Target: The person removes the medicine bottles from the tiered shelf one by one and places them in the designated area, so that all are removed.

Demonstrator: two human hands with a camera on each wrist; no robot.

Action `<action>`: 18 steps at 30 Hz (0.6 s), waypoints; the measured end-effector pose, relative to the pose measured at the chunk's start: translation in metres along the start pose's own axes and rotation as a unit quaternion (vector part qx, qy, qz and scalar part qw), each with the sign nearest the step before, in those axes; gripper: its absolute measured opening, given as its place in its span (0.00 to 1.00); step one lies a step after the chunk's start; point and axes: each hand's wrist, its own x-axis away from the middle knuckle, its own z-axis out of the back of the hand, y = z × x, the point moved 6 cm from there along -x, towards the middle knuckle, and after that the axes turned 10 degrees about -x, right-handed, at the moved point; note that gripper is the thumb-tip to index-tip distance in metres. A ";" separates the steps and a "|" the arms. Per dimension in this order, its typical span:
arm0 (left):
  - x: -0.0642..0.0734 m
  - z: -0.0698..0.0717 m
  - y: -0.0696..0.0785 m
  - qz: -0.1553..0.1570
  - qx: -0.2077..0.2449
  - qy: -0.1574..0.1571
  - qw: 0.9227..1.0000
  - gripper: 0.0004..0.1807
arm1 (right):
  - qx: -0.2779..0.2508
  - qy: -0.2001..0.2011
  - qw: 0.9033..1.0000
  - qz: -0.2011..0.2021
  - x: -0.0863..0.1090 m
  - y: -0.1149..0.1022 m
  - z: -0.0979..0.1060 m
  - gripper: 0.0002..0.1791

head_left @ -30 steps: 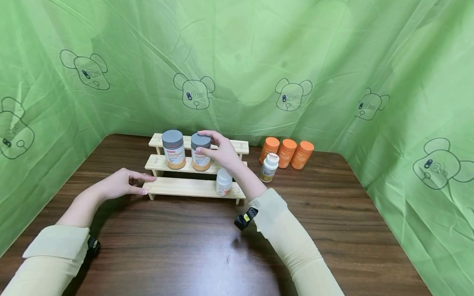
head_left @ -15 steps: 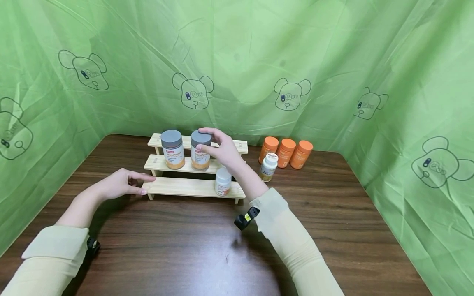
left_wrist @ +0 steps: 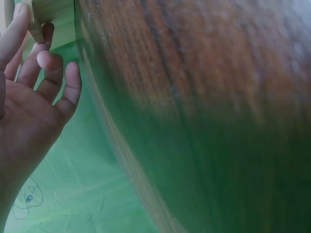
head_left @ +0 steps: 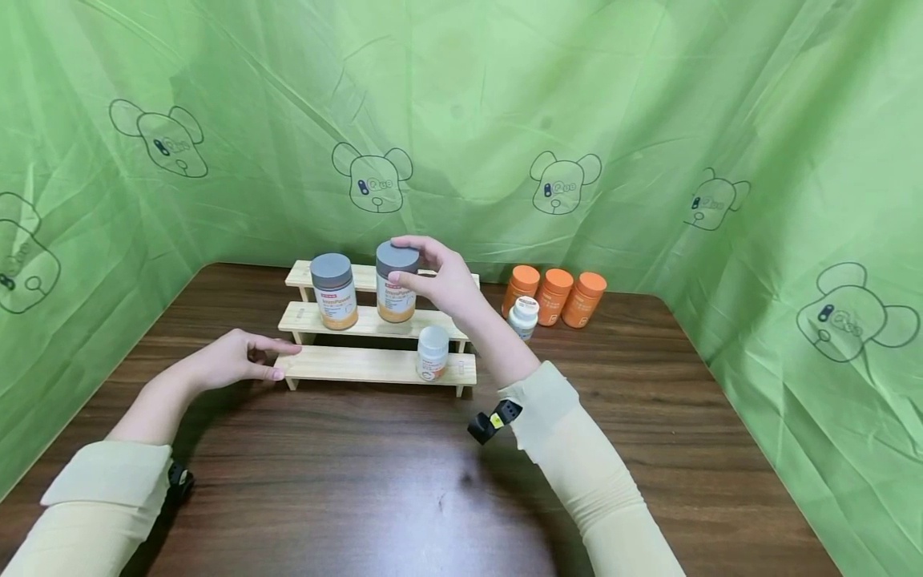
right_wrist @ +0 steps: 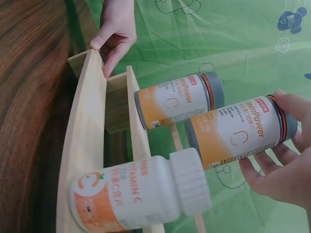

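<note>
A three-tier wooden rack (head_left: pixel 360 365) stands on the table. My left hand (head_left: pixel 229 361) pinches the left end of its lowest step between thumb and finger; the left wrist view shows this hand (left_wrist: pixel 34 107) at the wood. With my right hand (head_left: pixel 450 280) I grip a grey-lidded supplement jar (head_left: pixel 397 292) near its lid, slightly above the middle step. In the right wrist view that jar (right_wrist: pixel 233 131) appears off the wood. A matching jar (head_left: pixel 335 300) is upright on the middle step, to the left. On the lowest step's right part sits a white vitamin C bottle (head_left: pixel 433 357).
Right of the rack, three orange bottles (head_left: pixel 554 298) stand in a row on the brown table (head_left: pixel 649 417). A small white bottle (head_left: pixel 523 314) is in front of them, partly behind my right forearm. Green cloth (head_left: pixel 461 104) hangs around the back and sides.
My right hand has lifted the held jar up off the middle step and a little to the right. The left hand keeps its place on the rack.
</note>
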 end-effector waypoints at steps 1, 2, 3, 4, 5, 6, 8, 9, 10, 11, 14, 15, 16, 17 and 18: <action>0.000 0.000 0.000 0.000 -0.002 0.000 1.000 0.27 | 0.003 0.001 1.000 -0.001 0.001 -0.002 0.001 0.27; 0.000 0.000 0.000 0.000 -0.001 -0.001 1.000 0.27 | 0.005 0.001 1.000 -0.002 0.001 -0.004 0.003 0.27; 0.000 0.000 0.000 -0.001 -0.001 0.000 1.000 0.27 | 0.007 0.001 1.000 -0.002 0.002 -0.005 0.004 0.27; 0.000 0.000 0.000 0.000 0.000 0.000 1.000 0.27 | 0.008 0.001 1.000 -0.001 0.002 -0.007 0.006 0.27; 0.000 0.000 0.000 0.000 0.001 0.001 1.000 0.27 | 0.009 0.000 1.000 0.000 0.003 -0.009 0.007 0.27; 0.000 0.001 0.000 -0.003 -0.001 0.001 1.000 0.27 | 0.009 -0.001 1.000 0.003 0.003 -0.011 0.008 0.27; 0.000 0.001 0.000 -0.002 0.003 0.003 1.000 0.27 | 0.010 -0.003 1.000 0.007 0.005 -0.014 0.011 0.27; 0.000 0.001 -0.001 -0.001 0.004 0.003 1.000 0.27 | 0.009 -0.004 1.000 0.008 0.005 -0.015 0.013 0.27; 0.000 0.001 -0.001 -0.001 0.004 0.003 1.000 0.27 | 0.010 -0.005 1.000 0.009 0.006 -0.016 0.015 0.26; 0.000 0.000 -0.001 -0.001 0.003 0.002 1.000 0.27 | 0.011 -0.006 1.000 0.009 0.006 -0.017 0.016 0.26; -0.001 0.000 -0.002 0.002 0.002 -0.002 1.000 0.27 | 0.015 -0.005 1.000 0.008 0.009 -0.020 0.021 0.26; -0.001 0.000 -0.002 0.003 0.002 -0.003 1.000 0.27 | 0.015 -0.004 1.000 0.009 0.010 -0.021 0.023 0.26; -0.001 -0.001 -0.003 0.003 0.001 -0.005 1.000 0.27 | 0.015 -0.003 1.000 0.010 0.011 -0.023 0.024 0.27; -0.001 -0.001 -0.003 0.004 0.001 -0.005 1.000 0.28 | 0.015 -0.002 1.000 0.012 0.012 -0.024 0.026 0.27; -0.001 -0.001 -0.003 0.003 0.001 -0.006 1.000 0.28 | 0.014 -0.002 1.000 0.013 0.013 -0.026 0.028 0.26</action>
